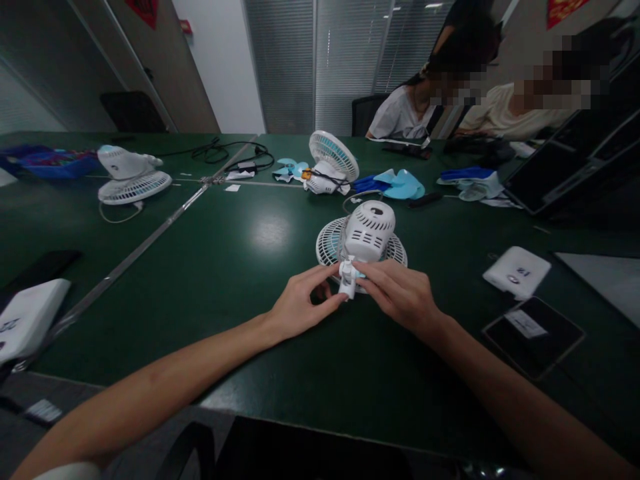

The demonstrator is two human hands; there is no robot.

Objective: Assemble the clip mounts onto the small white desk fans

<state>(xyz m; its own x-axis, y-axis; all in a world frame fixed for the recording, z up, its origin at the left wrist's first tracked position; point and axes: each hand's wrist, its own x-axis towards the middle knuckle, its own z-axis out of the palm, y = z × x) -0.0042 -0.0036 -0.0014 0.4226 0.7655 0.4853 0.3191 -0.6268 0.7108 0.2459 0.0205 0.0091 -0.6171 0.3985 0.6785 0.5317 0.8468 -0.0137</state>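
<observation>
In front of me a small white fan (370, 230) lies grille-down on the green table, its vented motor housing facing up. A white plastic joint piece (348, 275) sticks out from the housing toward me. My left hand (305, 300) pinches this piece from the left, thumb at its lower end and index finger near its top. From the other side, my right hand (403, 290) has its fingertips closed on the same piece, where a bit of light blue shows. The right thumb is mostly hidden.
Other white fans lie at the left (133, 177) and back centre (330, 163). Light blue fan blades (403, 185) and cables lie near the back. White boxes (517, 272) and a black pad (534, 337) are at the right. Two people sit across the table.
</observation>
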